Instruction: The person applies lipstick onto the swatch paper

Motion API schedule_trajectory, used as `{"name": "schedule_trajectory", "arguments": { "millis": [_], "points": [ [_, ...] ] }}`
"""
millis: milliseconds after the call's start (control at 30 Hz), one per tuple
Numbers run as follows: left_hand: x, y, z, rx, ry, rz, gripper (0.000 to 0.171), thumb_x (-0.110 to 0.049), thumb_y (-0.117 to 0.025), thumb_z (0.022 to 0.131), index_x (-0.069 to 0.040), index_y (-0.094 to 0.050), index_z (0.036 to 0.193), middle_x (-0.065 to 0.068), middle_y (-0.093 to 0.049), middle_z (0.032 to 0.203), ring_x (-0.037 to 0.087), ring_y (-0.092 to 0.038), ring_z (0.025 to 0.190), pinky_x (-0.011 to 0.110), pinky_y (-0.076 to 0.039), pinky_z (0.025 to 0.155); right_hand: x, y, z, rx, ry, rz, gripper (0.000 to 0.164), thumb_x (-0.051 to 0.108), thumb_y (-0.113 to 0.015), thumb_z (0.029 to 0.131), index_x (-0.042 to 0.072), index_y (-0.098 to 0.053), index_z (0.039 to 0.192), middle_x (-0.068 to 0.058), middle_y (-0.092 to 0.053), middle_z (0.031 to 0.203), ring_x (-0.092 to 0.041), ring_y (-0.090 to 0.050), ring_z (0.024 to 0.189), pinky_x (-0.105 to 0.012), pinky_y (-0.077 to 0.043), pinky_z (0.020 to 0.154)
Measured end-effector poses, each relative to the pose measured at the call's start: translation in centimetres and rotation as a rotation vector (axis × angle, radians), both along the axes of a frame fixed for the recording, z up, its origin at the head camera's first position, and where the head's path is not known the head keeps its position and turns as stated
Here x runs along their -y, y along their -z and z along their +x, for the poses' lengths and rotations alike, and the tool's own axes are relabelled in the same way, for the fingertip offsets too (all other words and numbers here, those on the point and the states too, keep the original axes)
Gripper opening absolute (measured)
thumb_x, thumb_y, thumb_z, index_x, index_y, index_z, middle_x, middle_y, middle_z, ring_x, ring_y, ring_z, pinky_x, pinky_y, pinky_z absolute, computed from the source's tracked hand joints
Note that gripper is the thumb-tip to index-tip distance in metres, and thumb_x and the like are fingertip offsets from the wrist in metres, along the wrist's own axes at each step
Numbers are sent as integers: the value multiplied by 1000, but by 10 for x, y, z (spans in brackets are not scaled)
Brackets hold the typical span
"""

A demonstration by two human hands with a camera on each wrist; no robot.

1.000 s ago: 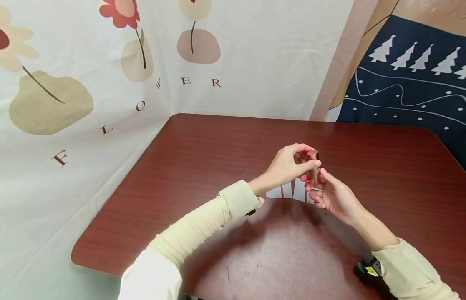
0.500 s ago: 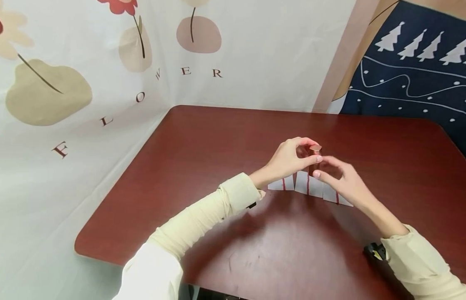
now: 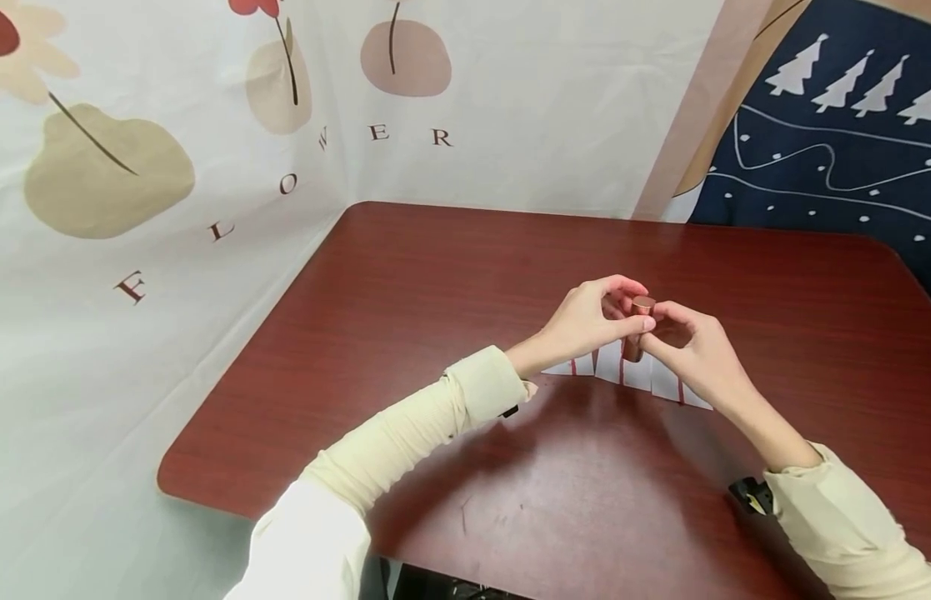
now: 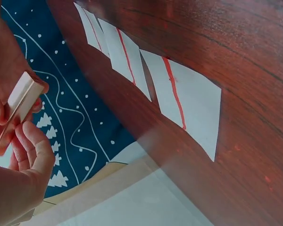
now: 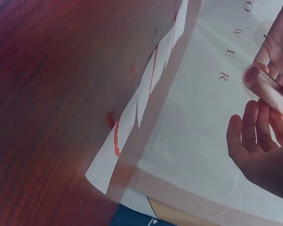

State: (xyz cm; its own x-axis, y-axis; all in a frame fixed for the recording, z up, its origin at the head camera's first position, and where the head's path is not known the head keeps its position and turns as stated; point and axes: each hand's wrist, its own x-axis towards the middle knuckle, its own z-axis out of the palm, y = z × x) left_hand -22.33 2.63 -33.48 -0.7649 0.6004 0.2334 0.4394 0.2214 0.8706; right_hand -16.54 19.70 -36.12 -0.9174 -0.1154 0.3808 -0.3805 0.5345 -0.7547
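A copper-coloured lipstick tube (image 3: 633,348) is held upright above the table, between both hands. My left hand (image 3: 585,317) pinches it near the top, thumb in front and fingers behind. From the other side, my right hand (image 3: 701,350) grips it between thumb and index finger. In the left wrist view the lipstick tube (image 4: 22,99) shows its shiny side, with a seam along it. The right wrist view shows one round end of the lipstick tube (image 5: 253,74). Below the hands lie three white paper pieces (image 3: 666,382), each with a red line.
The reddish-brown table (image 3: 435,283) has rounded corners. A white printed cloth (image 3: 540,108) hangs along its left and back, and a dark blue cloth with white trees (image 3: 825,167) hangs at the back right. A dark wrist device (image 3: 752,496) is at the right sleeve.
My right hand has shifted from under the lipstick tube to its right side, uncovering the rightmost paper. My left hand keeps its pinch. The head view has tilted down slightly.
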Motion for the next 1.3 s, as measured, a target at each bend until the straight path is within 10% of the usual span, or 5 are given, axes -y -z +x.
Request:
{"name": "schedule_trajectory", "arguments": {
  "millis": [500,867,1300],
  "points": [
    [16,7,-2,13,-87,25,26,-16,-64,88,-7,-60,112,-4,-61,84,5,-59,71,20,-45,62,-7,2,-15,8,31,96,25,12,-67,86,0,-57,106,-13,-64,96,3,-59,70,-14,-47,60],
    [28,19,-6,-5,-122,15,17,-13,-60,90,-8,-63,106,-6,-60,84,7,-58,71,17,-43,64,-12,1,-35,-10,70,234,21,10,-72,81,4,-60,97,-14,-65,86,-31,-65,76,-12,-42,56],
    [34,32,-6,-8,-167,8,16,-12,-59,91,-7,-62,106,-7,-60,86,6,-56,70,16,-43,63,-11,15,-55,12,75,285,23,11,-72,82,2,-62,100,-13,-65,83,-25,-58,72,-21,-42,56]
  ]
}}
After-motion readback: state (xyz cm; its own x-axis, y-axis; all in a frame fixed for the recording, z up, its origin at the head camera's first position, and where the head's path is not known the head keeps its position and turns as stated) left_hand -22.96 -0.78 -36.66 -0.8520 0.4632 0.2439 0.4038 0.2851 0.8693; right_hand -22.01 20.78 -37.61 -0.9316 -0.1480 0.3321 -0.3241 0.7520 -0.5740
